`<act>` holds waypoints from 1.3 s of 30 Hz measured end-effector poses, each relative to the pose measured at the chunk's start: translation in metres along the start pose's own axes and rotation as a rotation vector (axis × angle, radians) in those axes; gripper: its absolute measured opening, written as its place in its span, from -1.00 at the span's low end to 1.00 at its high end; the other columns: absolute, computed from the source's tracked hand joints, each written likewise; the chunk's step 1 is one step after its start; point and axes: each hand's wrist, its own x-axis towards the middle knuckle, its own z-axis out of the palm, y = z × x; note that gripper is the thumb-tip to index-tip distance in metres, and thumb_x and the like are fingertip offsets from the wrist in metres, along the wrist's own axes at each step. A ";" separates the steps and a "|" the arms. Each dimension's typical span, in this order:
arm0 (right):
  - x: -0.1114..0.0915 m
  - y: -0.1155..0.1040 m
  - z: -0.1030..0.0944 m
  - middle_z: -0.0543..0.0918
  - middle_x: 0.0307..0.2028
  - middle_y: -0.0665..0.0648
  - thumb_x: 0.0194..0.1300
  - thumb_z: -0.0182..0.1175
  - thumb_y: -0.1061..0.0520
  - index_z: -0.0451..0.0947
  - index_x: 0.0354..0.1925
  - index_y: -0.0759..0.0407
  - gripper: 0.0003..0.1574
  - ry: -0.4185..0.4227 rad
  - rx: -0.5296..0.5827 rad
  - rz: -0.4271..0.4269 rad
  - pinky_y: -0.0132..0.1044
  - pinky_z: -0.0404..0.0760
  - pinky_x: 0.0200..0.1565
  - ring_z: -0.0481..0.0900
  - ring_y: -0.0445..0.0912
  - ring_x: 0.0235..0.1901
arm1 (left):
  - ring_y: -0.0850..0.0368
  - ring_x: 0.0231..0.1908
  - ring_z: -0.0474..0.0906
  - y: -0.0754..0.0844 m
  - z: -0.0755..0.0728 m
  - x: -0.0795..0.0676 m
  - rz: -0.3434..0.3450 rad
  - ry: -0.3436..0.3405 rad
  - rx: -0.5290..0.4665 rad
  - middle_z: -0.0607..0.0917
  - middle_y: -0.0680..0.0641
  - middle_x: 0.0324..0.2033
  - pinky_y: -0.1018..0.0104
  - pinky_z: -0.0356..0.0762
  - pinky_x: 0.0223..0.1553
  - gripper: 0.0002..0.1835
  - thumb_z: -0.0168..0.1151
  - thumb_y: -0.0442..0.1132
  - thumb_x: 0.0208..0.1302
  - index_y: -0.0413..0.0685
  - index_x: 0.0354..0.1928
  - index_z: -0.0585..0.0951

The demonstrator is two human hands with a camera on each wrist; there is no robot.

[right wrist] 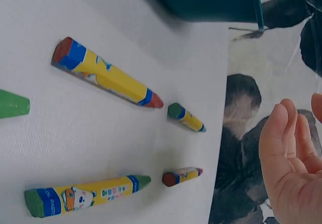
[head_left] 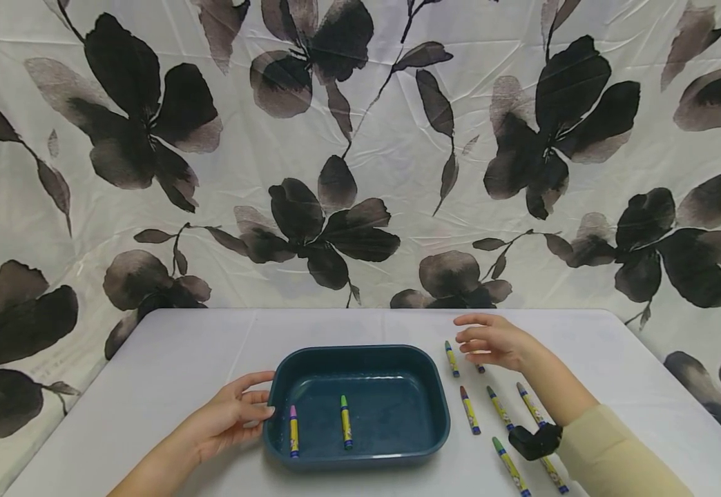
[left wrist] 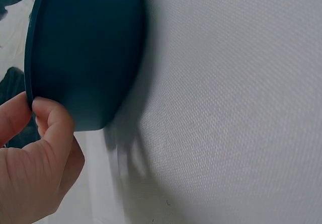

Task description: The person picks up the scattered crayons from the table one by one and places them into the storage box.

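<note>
My left hand (head_left: 230,414) pinches the left rim of a dark teal plastic tray (head_left: 398,407), thumb and finger on its edge in the left wrist view. Inside the tray lie a pink oil pastel (head_left: 294,431) and a light green oil pastel (head_left: 346,422). My right hand (head_left: 497,342) is over the table right of the tray, fingers loosely extended and holding nothing. Nearest it are a green-tipped oil pastel (head_left: 452,359) and one partly hidden under the fingers (head_left: 481,368). A red oil pastel (right wrist: 108,78) and a dark green one (right wrist: 83,196) show large in the right wrist view.
More oil pastels lie nearer the front right, including a green one (head_left: 511,467) and one partly covered by the black wrist device (head_left: 536,442). The white table (head_left: 211,345) ends at a floral cloth (head_left: 360,172) behind.
</note>
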 end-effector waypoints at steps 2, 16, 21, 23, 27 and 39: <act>0.001 0.001 -0.002 0.60 -0.37 0.07 0.22 0.12 0.29 0.34 0.11 0.30 -0.53 0.015 -0.002 0.007 -0.32 0.59 -0.32 0.57 -0.15 -0.41 | 0.13 -0.29 0.50 0.000 0.000 0.000 0.000 -0.001 -0.002 0.48 -0.14 -0.16 0.36 0.51 -0.33 -0.21 0.11 -0.56 0.17 -0.28 0.38 -0.04; 0.011 0.020 -0.014 0.60 -0.34 0.06 0.21 0.17 0.29 0.26 0.19 0.39 -0.40 0.155 -0.084 0.068 -0.32 0.56 -0.31 0.54 -0.13 -0.44 | 0.13 -0.29 0.49 -0.001 -0.001 0.001 0.003 -0.005 -0.014 0.48 -0.13 -0.15 0.36 0.49 -0.32 -0.22 0.11 -0.56 0.17 -0.28 0.38 -0.03; 0.016 0.026 -0.018 0.59 -0.29 0.08 0.20 0.15 0.28 0.23 0.22 0.40 -0.36 0.170 -0.142 0.077 -0.31 0.54 -0.32 0.57 -0.13 -0.42 | 0.13 -0.28 0.48 -0.002 -0.002 0.001 0.005 -0.014 -0.015 0.48 -0.13 -0.15 0.36 0.49 -0.33 -0.21 0.11 -0.55 0.18 -0.28 0.38 -0.04; 0.017 0.028 -0.019 0.60 -0.28 0.08 0.19 0.15 0.28 0.24 0.22 0.41 -0.36 0.174 -0.153 0.078 -0.30 0.53 -0.32 0.58 -0.13 -0.42 | 0.14 -0.28 0.49 -0.002 -0.002 0.001 0.008 -0.022 -0.014 0.48 -0.12 -0.15 0.37 0.49 -0.33 -0.21 0.11 -0.55 0.18 -0.29 0.38 -0.05; 0.020 0.031 -0.020 0.60 -0.30 0.07 0.19 0.15 0.28 0.24 0.21 0.41 -0.36 0.173 -0.157 0.078 -0.31 0.54 -0.33 0.58 -0.13 -0.42 | 0.14 -0.28 0.49 -0.002 -0.002 0.000 0.011 -0.029 -0.021 0.48 -0.12 -0.15 0.37 0.49 -0.33 -0.21 0.11 -0.55 0.18 -0.29 0.38 -0.06; 0.021 0.037 -0.025 0.59 -0.31 0.16 0.19 0.17 0.29 0.27 0.19 0.42 -0.39 0.247 -0.255 0.091 -0.30 0.56 -0.33 0.54 -0.11 -0.40 | 0.16 -0.31 0.47 -0.002 -0.002 0.000 0.016 -0.037 -0.034 0.47 -0.12 -0.15 0.39 0.48 -0.34 -0.21 0.10 -0.55 0.19 -0.28 0.38 -0.06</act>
